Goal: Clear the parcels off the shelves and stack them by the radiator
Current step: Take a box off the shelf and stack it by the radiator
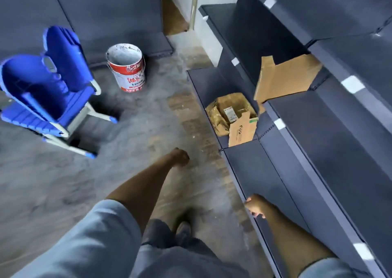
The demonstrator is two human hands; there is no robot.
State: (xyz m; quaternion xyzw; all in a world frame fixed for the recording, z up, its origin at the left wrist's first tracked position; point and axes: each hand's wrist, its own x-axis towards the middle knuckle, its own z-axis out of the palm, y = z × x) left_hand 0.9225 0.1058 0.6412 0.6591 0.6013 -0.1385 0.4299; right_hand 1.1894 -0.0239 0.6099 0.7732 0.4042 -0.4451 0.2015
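The concrete floor is seen as the widest surface, and an open lane is left along it between the blue chairs on the left and the dark shelving on the right. The shelving is stepped in tiers, and its front edges are marked with small white tags on which no writing can be read. A second dark shelf unit is set against the far wall, and a narrow gap with a brown patch is left in the corner between the two units. A flattened cardboard sheet is leaned on a middle tier. Just below it, on the lowest tier near its front edge, a crumpled brown parcel is lying, with a white label whose print is too small to be read; a torn cardboard piece with a small dark logo is propped against it. A red and white paint bucket is stood upright on the floor near the far unit, and red characters are printed on its band but cannot be made out. The left hand is held over the floor with its grip curled into a loose fist round nothing. The right hand is set on the front edge of the lowest tier, its grip curled over that edge.
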